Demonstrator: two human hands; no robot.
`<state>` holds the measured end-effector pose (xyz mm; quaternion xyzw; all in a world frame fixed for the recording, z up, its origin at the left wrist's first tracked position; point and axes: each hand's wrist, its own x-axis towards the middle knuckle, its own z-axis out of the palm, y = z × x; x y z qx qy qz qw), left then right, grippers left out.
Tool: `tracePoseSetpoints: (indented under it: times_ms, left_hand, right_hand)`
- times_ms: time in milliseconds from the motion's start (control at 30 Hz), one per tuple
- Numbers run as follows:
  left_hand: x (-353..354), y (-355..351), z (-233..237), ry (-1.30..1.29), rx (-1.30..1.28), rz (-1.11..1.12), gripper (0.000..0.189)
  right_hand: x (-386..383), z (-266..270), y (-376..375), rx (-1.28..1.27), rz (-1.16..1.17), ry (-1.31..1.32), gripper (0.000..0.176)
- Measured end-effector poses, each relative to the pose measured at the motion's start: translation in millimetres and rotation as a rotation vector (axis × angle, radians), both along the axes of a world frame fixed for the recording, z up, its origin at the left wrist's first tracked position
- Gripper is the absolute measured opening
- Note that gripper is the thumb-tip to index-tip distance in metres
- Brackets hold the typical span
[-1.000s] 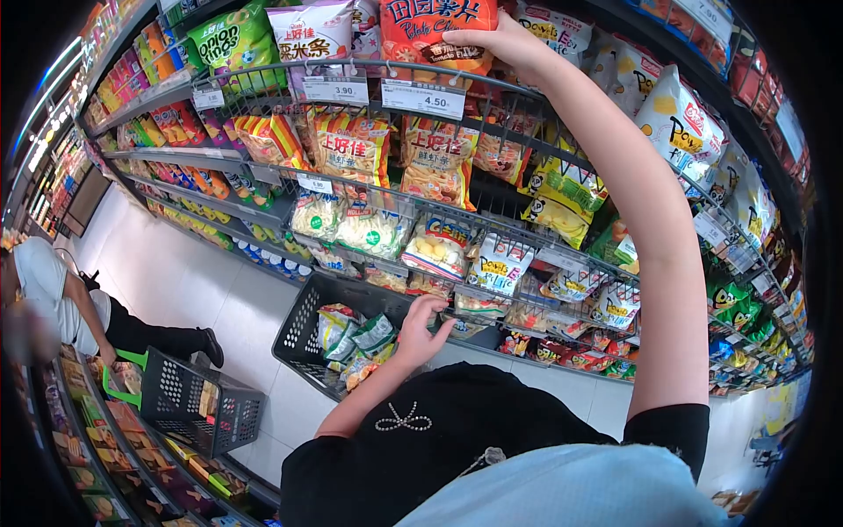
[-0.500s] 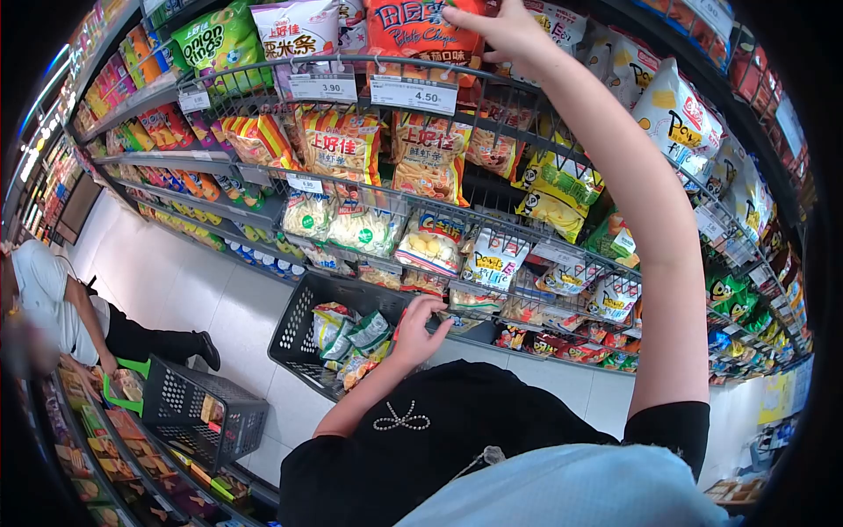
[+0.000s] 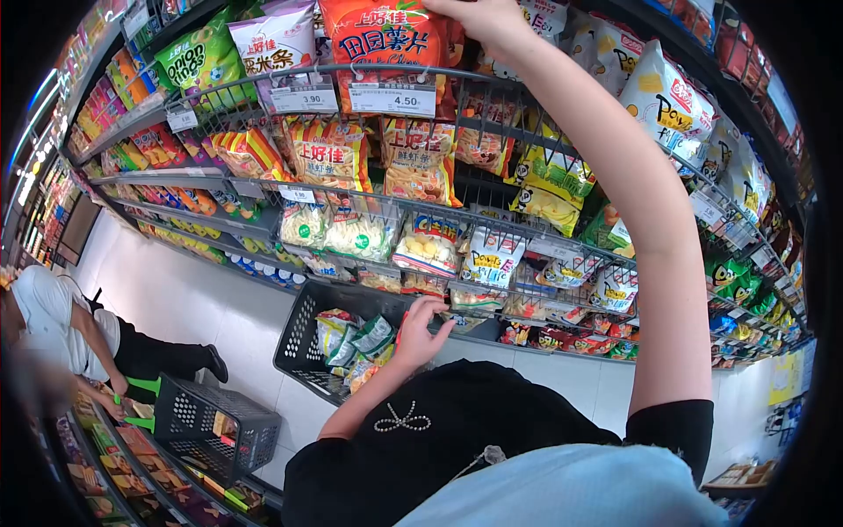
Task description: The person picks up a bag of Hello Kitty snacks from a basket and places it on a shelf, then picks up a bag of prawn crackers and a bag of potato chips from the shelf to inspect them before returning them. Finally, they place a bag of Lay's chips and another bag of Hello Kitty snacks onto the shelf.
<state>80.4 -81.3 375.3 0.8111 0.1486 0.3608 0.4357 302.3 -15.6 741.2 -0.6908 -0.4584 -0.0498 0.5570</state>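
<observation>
At the top, my right hand (image 3: 481, 19) is closed on the upper right edge of a red bag of potato chips (image 3: 378, 48). That bag stands in the wire shelf behind a 4.50 price tag; my fingertips are partly cut off by the frame's edge. Lower down, my left hand (image 3: 421, 334) is curled at the right side of a dark shopping basket (image 3: 294, 338), with a bit of red handle showing beside the fingers. Several snack bags (image 3: 351, 338) lie inside the basket. To the left of the chips are a purple-and-white snack bag (image 3: 274, 44) and green onion rings (image 3: 198, 61).
Wire shelves (image 3: 492, 215) full of snack bags curve across in front of me. White panda-print bags (image 3: 667, 101) stand at the right. At the left, a person (image 3: 145, 351) holds a dark basket (image 3: 211, 422) by its green handle. Another shelf (image 3: 114, 457) runs along the lower left.
My right hand has moved left and closed on the red chips bag, which shows more fully. The view has shifted slightly. My left hand stays at the basket.
</observation>
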Motion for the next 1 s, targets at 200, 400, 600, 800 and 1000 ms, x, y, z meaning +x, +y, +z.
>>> tracePoseSetpoints:
  times_ms: [200,400,600,800,1000]
  left_hand:
    - [-0.3,1.7,-2.5,-0.006,0.009,0.016,0.026]
    - [-9.0,6.4,-10.4,0.013,0.054,0.081,0.025]
    - [-29.5,3.3,-28.8,0.07,-0.07,0.097,0.02]
    - [-48.7,-4.9,-31.7,0.134,-0.058,0.144,0.018]
    - [-54.0,-14.3,-37.6,0.241,-0.14,0.118,0.018]
  right_hand:
    - [4.0,-15.7,-7.2,0.033,-0.012,-0.361,0.058]
    - [-59.9,-97.0,-73.7,0.294,0.074,-0.848,0.048]
    - [-77.6,-279.2,-79.8,-0.163,0.402,-0.565,0.033]
    - [-98.7,-440.3,-95.2,-0.652,0.576,-0.442,0.038]
    - [-114.5,-453.3,-93.4,-0.932,0.852,-0.539,0.065]
